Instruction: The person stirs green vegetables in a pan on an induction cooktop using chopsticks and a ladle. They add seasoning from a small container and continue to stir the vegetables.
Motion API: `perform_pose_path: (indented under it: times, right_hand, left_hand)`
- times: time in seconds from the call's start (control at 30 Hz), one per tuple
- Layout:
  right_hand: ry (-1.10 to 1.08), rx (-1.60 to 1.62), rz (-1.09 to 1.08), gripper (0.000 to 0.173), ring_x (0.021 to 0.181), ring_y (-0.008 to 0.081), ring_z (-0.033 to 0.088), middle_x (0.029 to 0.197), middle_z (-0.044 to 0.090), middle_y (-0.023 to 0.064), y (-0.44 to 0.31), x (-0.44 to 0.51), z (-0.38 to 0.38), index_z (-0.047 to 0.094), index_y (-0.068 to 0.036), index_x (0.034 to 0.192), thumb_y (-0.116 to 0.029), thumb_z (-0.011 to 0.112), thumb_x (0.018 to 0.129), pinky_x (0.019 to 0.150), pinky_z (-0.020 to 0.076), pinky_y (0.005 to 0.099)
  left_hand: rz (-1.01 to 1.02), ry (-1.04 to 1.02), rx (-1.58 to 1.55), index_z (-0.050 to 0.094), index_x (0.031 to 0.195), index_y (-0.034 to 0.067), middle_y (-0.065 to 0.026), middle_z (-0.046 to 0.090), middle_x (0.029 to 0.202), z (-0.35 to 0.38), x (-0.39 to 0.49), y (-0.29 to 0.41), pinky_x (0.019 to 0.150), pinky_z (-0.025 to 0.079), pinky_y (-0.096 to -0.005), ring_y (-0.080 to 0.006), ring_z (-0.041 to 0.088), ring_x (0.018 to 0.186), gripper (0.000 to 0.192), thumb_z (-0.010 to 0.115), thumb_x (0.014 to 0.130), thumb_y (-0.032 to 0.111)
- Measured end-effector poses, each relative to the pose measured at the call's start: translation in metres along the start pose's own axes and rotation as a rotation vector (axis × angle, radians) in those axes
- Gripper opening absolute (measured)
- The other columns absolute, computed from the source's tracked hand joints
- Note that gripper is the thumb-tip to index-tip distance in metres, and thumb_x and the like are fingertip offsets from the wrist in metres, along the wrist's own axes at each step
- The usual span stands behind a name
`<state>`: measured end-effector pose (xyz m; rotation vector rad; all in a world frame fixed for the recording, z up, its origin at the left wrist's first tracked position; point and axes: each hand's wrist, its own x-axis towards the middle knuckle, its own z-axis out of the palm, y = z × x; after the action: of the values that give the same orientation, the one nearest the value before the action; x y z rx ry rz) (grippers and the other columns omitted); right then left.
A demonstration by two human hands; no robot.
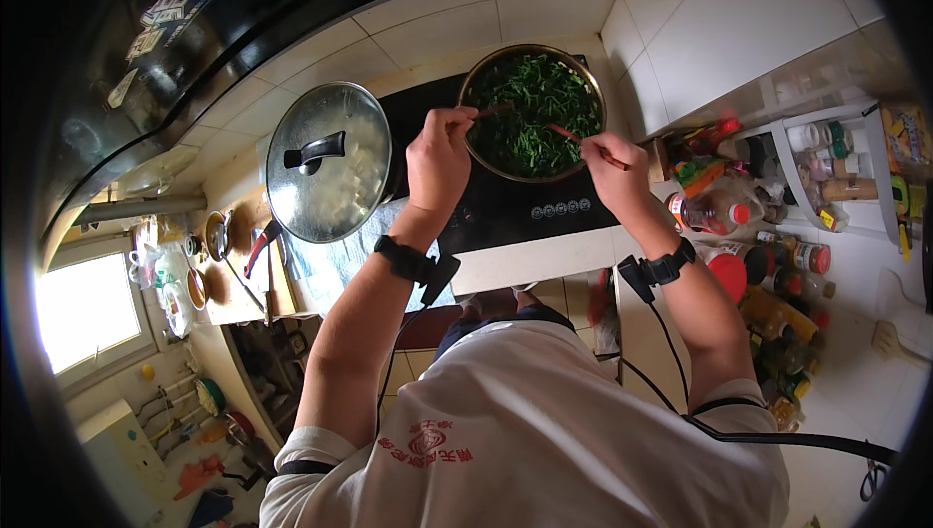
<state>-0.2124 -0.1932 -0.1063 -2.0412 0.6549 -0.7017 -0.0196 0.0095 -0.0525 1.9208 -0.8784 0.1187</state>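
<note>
A round pan (528, 47) full of chopped leafy greens (539, 87) stands on a black cooktop (503, 214). My left hand (439, 160) is at the pan's left rim, its fingers closed on a reddish-brown chopstick (497, 109) that points into the greens. From the right side, my right hand (619, 167) grips another such chopstick (565, 133), its tip among the leaves. Left of my left hand is a pot covered by a glass lid (295, 189) with a black handle (315, 152). Pale chunks show through the steamed glass.
A red-handled knife (262, 247) and small pans (217, 235) lie left on a wooden board. Bottles and jars, among them a red-capped plastic bottle (711, 211), crowd the right side. A dark range hood (240, 25) hangs overhead. Cables (660, 338) run from both wrists.
</note>
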Motion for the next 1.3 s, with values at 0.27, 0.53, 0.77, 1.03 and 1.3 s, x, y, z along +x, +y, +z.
perform_pose_path:
  times: [0.27,0.53,0.77,1.03,1.3]
  right_hand:
    - [0.004,0.228,0.051,0.006,0.067,0.0329,0.073,0.072,0.070,0.0198,-0.006,-0.002,0.007,0.073,0.000,0.089,-0.005,0.072,0.091,0.058,0.0533,0.0369]
    - [-0.063,-0.024,0.053,0.009,0.071,0.0134,0.071,0.076,0.074,0.0092,-0.008,-0.005,-0.003,0.071,0.004,0.090,-0.004,0.071,0.095,0.066,0.0547,0.0280]
    - [-0.109,0.147,0.123,0.008,0.074,0.0120,0.072,0.078,0.075,0.0081,-0.005,-0.005,0.018,0.072,0.002,0.092,-0.004,0.070,0.096,0.068,0.0554,0.0272]
    - [-0.110,0.172,0.123,0.010,0.076,0.0112,0.072,0.081,0.076,0.0068,-0.012,0.019,0.017,0.074,0.001,0.091,-0.002,0.067,0.097,0.072,0.0569,0.0251]
    - [-0.087,0.071,0.076,0.012,0.076,0.0096,0.071,0.078,0.075,0.0070,-0.021,0.020,0.019,0.073,0.002,0.091,-0.005,0.068,0.098,0.069,0.0543,0.0247]
  left_hand:
    - [0.069,-0.211,0.078,0.060,0.102,0.002,-0.0117,0.079,0.104,0.007,-0.015,0.014,0.077,0.062,-0.0312,-0.0260,0.078,0.093,0.010,0.066,0.098,-0.004]
    - [0.024,-0.171,-0.013,0.059,0.101,0.002,-0.0114,0.079,0.103,-0.007,-0.029,0.012,0.075,0.062,-0.0307,-0.0257,0.079,0.090,0.010,0.067,0.097,-0.003]
    - [0.025,-0.154,0.087,0.060,0.102,0.002,-0.0102,0.079,0.102,-0.013,-0.031,-0.004,0.074,0.062,-0.0325,-0.0283,0.078,0.090,0.009,0.068,0.098,0.001]
    - [0.023,-0.071,0.104,0.059,0.101,0.005,-0.0075,0.079,0.099,-0.024,-0.031,-0.010,0.070,0.062,-0.0367,-0.0315,0.076,0.085,0.010,0.068,0.098,0.007]
    - [-0.012,-0.068,0.071,0.061,0.101,0.004,-0.0103,0.078,0.098,-0.024,-0.026,-0.014,0.072,0.062,-0.0355,-0.0307,0.077,0.089,0.011,0.070,0.096,0.003]
